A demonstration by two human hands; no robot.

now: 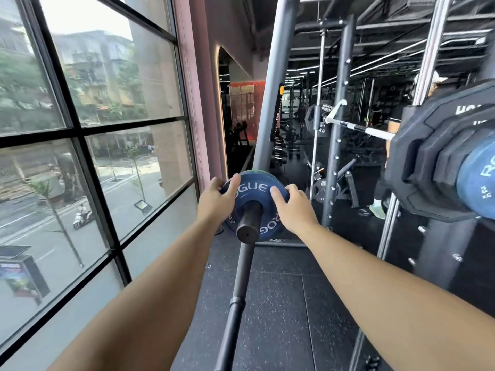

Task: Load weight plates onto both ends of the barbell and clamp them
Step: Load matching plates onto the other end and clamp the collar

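Both hands grasp one blue weight plate (254, 188) by its rim. The left hand (215, 200) curls over the upper left edge and the right hand (293, 208) over the upper right, thumbs on the plate's face. The plate sits on the far end of the black barbell (238, 290), whose sleeve tip (247, 224) pokes through the centre hole. A green edge (249, 171) behind it is perhaps a second plate. Black plates (417, 167) sit on a chrome bar (361, 128) at right.

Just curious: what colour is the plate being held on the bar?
The plate is dark blue with pale lettering; head view.
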